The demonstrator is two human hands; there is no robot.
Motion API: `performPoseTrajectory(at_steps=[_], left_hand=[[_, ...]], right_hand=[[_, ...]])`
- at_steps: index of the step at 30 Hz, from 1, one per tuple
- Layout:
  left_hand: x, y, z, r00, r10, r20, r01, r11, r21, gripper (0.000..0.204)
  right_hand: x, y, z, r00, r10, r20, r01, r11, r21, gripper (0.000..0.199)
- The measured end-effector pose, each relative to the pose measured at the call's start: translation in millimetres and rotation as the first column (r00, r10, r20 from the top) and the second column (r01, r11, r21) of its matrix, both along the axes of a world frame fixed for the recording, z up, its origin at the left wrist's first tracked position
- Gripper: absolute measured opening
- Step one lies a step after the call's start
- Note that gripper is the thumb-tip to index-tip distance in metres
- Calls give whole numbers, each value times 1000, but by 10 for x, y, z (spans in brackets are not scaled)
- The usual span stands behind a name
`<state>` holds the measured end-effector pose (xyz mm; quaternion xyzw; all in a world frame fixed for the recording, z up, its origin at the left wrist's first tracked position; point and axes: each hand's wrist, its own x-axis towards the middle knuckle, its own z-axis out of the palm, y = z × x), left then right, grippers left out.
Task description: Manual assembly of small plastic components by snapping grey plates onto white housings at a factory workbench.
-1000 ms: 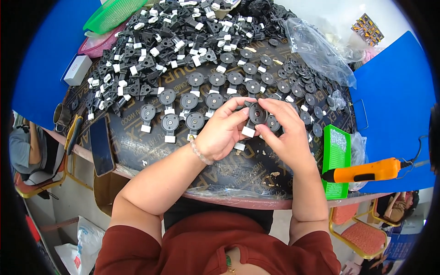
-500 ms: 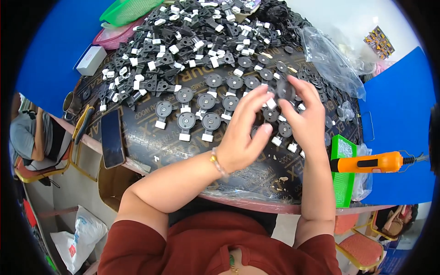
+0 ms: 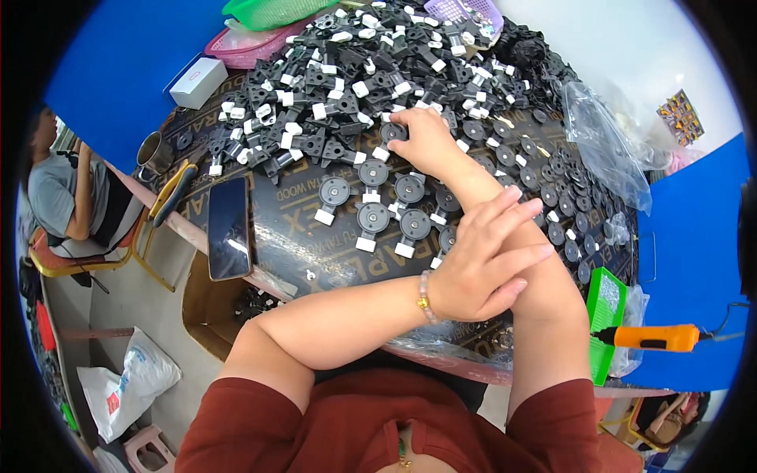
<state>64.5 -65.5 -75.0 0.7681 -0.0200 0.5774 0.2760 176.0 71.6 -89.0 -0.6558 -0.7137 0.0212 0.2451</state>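
My right hand point(image 3: 426, 140) reaches across to the front of the heap, its thumb and forefinger closed around the rim of a round black disc point(image 3: 393, 132). What lies under that hand is hidden. My left hand point(image 3: 487, 260) has its fingers spread and holds nothing; it lies over or against my right forearm, whether touching I cannot tell. Left of my arms, rows of assembled pieces point(image 3: 372, 217), each a black disc with a white block, lie on the dark printed board point(image 3: 292, 236). Behind them rises a heap of black brackets with white blocks point(image 3: 339, 87).
Loose black discs point(image 3: 579, 185) spread to the right, by a clear plastic bag point(image 3: 599, 126). An orange electric screwdriver point(image 3: 658, 338) hangs beside a green tray point(image 3: 605, 319). A phone point(image 3: 229, 229), a metal mug point(image 3: 154, 154) and a white box point(image 3: 199, 83) sit left. A person point(image 3: 59, 181) sits further left.
My right hand has moved left and away from me to the heap's front edge. My left hand has shifted right and nearer, over the right forearm. The view has turned somewhat.
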Motion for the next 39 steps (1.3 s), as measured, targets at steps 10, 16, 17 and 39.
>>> performPoseTrajectory(at_steps=[10, 16, 17, 39], left_hand=[[0, -61, 25, 1000, -29, -10, 28, 996, -86, 43], [6, -38, 19, 999, -34, 5, 35, 993, -115, 43], [6, -37, 20, 999, -34, 6, 35, 993, -116, 43], [118, 174, -10, 589, -545, 596, 458, -382, -802, 34]], right_hand=[[340, 348, 261, 954, 69, 290, -48, 996, -78, 25], [228, 449, 246, 856, 121, 503, -75, 991, -112, 30], [234, 461, 235, 846, 124, 519, -85, 991, -98, 27], [216, -2702, 852, 907, -265, -328, 318, 941, 119, 40]])
